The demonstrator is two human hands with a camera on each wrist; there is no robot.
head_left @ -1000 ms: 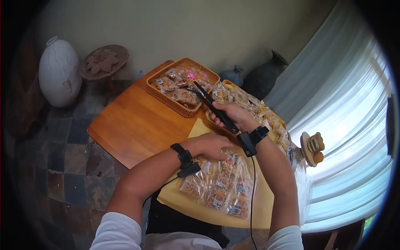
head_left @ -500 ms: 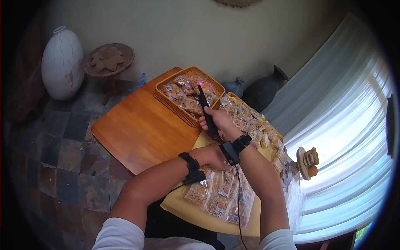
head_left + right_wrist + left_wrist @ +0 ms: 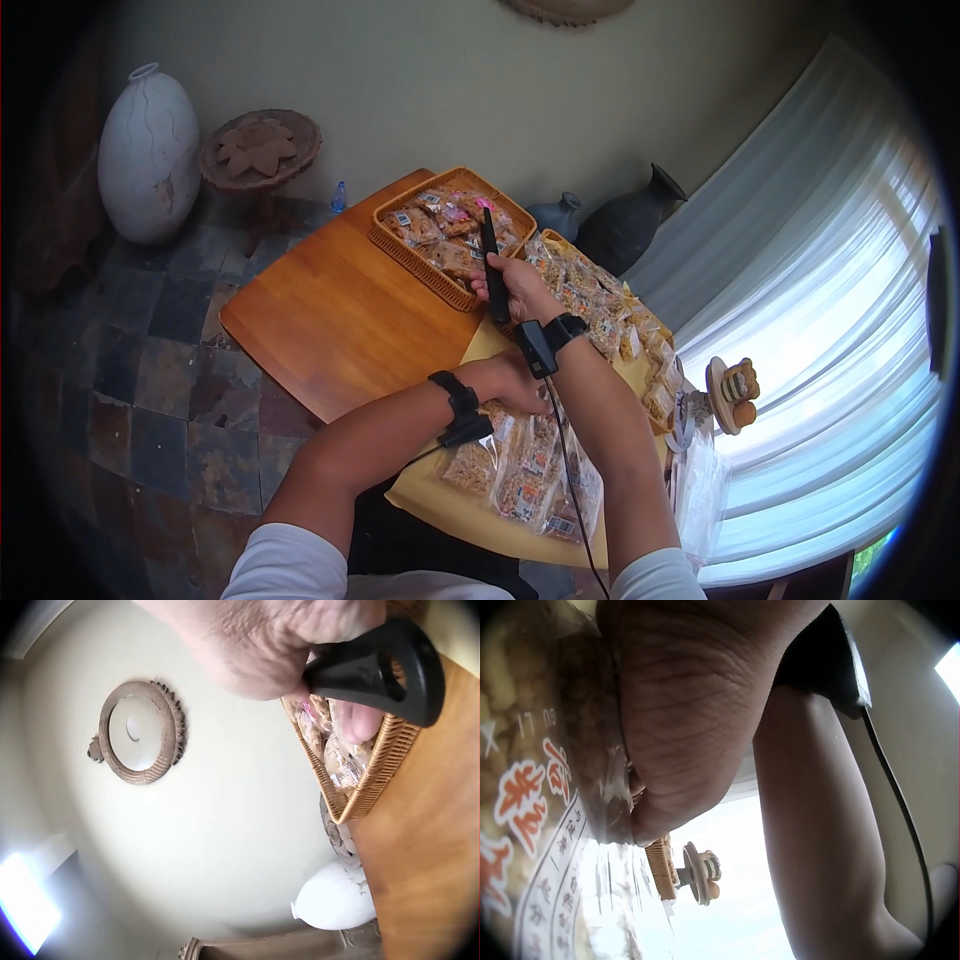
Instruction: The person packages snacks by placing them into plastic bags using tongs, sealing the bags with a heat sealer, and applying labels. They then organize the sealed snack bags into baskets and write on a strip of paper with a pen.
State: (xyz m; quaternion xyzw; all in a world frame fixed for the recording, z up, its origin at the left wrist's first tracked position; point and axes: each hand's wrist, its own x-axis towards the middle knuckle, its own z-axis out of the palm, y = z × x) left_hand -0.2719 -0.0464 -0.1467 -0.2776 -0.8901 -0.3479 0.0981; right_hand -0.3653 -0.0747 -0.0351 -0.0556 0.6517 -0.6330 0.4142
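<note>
"Left hand (image 3: 512, 384)?"
"Partly blocked by the wrist camera (image 3: 537, 348) in head view; fingers mostly hidden in left wrist view, so can't tell the grip."
"Right hand (image 3: 526, 290)?"
"Top edge crops it in right wrist view. Covers part of the black tool (image 3: 490, 238)."
"Packets (image 3: 525, 490)?"
"Head-view print too small to read (wall ornament (image 3: 568, 9) cut off up top, too)."

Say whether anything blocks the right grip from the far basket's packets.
Nothing visible except perhaps the basket's rim between the right grip and the packets; in the head view, the black tool overlaps them.
</note>
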